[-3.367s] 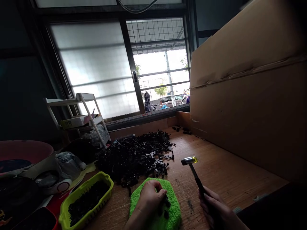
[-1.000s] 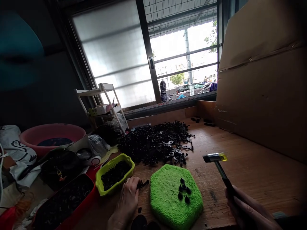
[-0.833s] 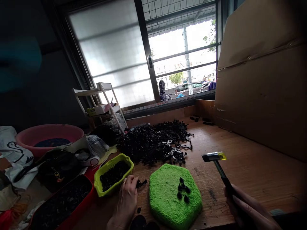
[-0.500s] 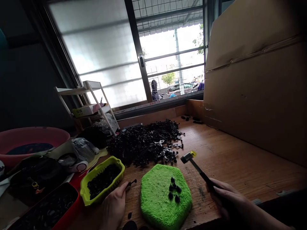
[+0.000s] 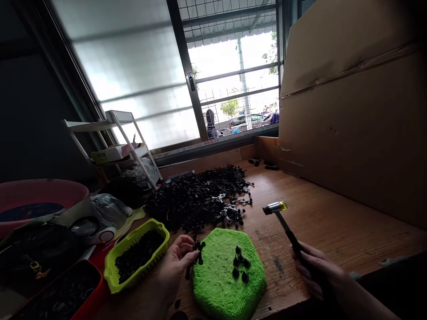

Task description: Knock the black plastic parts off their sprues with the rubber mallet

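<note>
Between the thumb and fingers of my left hand [image 5: 175,266] is a small black plastic part [image 5: 199,252], held at the left edge of a green fuzzy hexagonal pad [image 5: 216,280]. Several black knob-like pieces [image 5: 240,262] stand in a cluster on the pad's right half. My right hand [image 5: 315,269] is closed around the dark handle of a small mallet [image 5: 275,208], raised to the right of the pad. Its head has one black face and one yellow face.
Behind the pad lies a big heap of black parts [image 5: 196,195]. A yellow-green basket [image 5: 110,266] and a red bin [image 5: 98,284], both with black pieces, stand at the left. A large cardboard sheet [image 5: 350,124] rises at the right. A white rack [image 5: 113,118] stands near the window.
My left hand has lifted and moved right and up to the pad's edge with the black part. The mallet has shifted slightly right and up, its head turned more level.
</note>
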The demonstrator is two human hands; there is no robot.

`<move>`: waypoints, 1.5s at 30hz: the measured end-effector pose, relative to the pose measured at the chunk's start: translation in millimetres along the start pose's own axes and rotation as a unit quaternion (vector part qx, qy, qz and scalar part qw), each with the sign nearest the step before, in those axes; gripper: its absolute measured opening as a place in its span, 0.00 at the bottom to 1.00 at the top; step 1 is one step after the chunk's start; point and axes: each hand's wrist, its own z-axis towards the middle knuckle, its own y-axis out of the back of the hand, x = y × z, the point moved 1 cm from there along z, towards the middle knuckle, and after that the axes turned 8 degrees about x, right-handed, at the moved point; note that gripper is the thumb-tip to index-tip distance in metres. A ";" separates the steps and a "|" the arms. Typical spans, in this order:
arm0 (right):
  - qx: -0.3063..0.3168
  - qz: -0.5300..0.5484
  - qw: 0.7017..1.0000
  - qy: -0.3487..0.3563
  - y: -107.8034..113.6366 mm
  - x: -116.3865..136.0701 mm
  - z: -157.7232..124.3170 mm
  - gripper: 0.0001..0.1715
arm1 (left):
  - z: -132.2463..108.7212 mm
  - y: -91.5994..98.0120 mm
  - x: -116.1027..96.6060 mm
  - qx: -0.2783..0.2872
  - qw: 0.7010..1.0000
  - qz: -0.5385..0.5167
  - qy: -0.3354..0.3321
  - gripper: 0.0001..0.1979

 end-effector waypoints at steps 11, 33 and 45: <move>-0.027 -0.062 0.997 0.023 0.1 -8.0 -5.0 0.19 | 38.9 -42.5 -3.7 0.158 0.975 -0.101 0.117 0.22; -0.040 -0.072 0.997 0.001 9.1 -13.9 -9.5 0.20 | 53.2 -63.2 10.6 0.206 0.963 -0.116 0.130 0.21; -0.065 -0.156 0.985 0.035 -1.3 -10.8 -10.0 0.12 | 48.6 -63.2 9.8 0.197 0.966 -0.112 0.123 0.21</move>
